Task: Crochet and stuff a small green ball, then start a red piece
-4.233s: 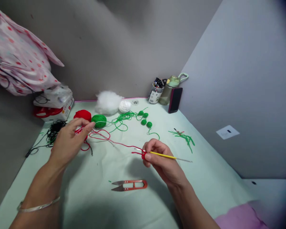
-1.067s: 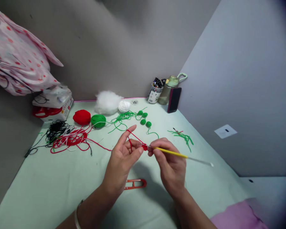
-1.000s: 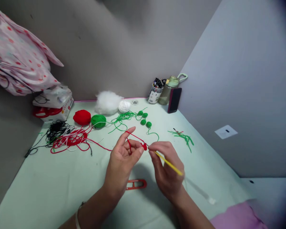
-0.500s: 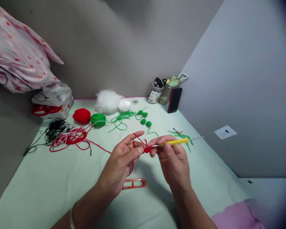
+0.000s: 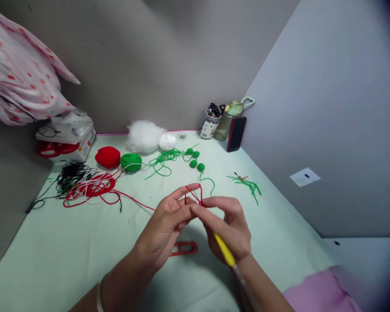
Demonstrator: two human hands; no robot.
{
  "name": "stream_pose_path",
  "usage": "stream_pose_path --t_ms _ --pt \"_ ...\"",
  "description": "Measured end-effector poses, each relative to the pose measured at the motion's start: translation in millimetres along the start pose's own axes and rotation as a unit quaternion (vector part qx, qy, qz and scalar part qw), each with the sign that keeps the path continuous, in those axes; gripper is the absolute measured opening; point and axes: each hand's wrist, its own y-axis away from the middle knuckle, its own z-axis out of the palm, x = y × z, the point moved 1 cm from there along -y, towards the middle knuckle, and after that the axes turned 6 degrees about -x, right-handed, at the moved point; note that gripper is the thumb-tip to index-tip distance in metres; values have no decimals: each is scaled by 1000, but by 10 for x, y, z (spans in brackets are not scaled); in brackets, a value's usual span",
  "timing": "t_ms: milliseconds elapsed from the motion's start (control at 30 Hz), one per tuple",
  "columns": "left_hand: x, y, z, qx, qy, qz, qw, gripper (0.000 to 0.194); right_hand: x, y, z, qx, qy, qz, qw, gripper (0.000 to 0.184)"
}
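Observation:
Red yarn [image 5: 200, 193] runs over the raised index finger of my left hand [image 5: 162, 223], whose thumb and other fingers pinch at the small red crochet piece, now mostly hidden by fingertips. My right hand [image 5: 230, 225] is closed on a crochet hook [image 5: 225, 251]; its yellow handle slants down toward my wrist, and the hook tip is hidden. The fingertips of both hands meet at the yarn. Below them lie orange thread snips [image 5: 190, 248], the blades covered by my left hand. A red strand trails left to a tangle of red yarn [image 5: 99, 185].
Farther back are a red yarn ball [image 5: 108, 157], a green yarn ball [image 5: 131, 162], a white ball [image 5: 167, 141] and fluffy stuffing [image 5: 144, 136]. Several small green balls [image 5: 200, 167], a pen holder [image 5: 209, 125], a bottle [image 5: 224, 125], a phone [image 5: 236, 134] and green yarn scraps [image 5: 251, 186] lie or stand rightward.
My left hand came from the yarn tangle to the red piece. In the last half second the hook's handle swung from pointing right to pointing down, and my right fingers closed over the piece.

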Motion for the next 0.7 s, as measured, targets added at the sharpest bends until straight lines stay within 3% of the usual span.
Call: stream_pose_path --t_ms 100,200,300,367,500,700 --pt "65 13 -7 6 11 -8 1000 56 9 -66 -28 34 -145 70 986 36" --pt "139 30 -14 33 -28 26 999 51 41 -126 -39 72 -287 116 948 22" --pt "147 36 -6 40 -66 52 996 46 76 -152 -17 60 -395 138 906 19" --pt "109 29 4 22 -74 56 995 42 80 -151 -4 50 -398 138 905 18" --pt "35 9 14 3 -85 72 994 34 61 -140 9 49 -321 124 938 21" --pt "55 20 20 31 -147 120 981 32 63 -155 24 31 -366 136 920 22"
